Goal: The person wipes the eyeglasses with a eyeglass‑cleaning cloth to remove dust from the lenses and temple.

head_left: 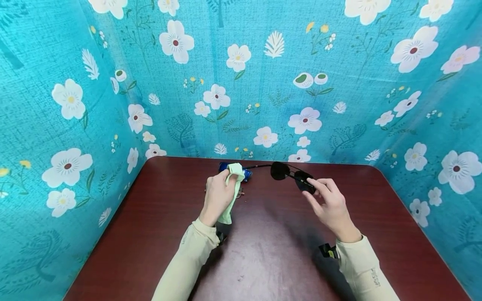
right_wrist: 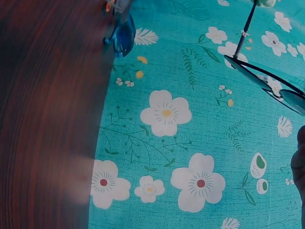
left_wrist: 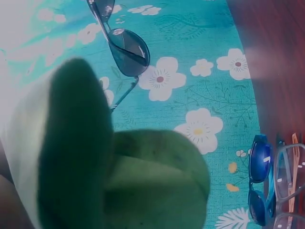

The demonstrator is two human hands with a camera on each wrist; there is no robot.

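Left hand (head_left: 218,195) reaching up from bottom edge, fingers curled, pinching green cloth (head_left: 236,170) at left end of sunglasses (head_left: 280,171). Right hand (head_left: 333,205) angled in from lower right, pinching other end. Sunglasses just right of centre.

Thin-framed dark sunglasses (right_wrist: 250,74) are up in the air on my right, one arm poking toward a bit of pale green cloth (right_wrist: 267,2). Only a shadowy sliver of the right hand (right_wrist: 299,167) shows, just below. Blue sunglasses (right_wrist: 124,37) sit by the wooden tabletop's (right_wrist: 47,124) edge, flowery teal fabric (right_wrist: 138,109) beyond.
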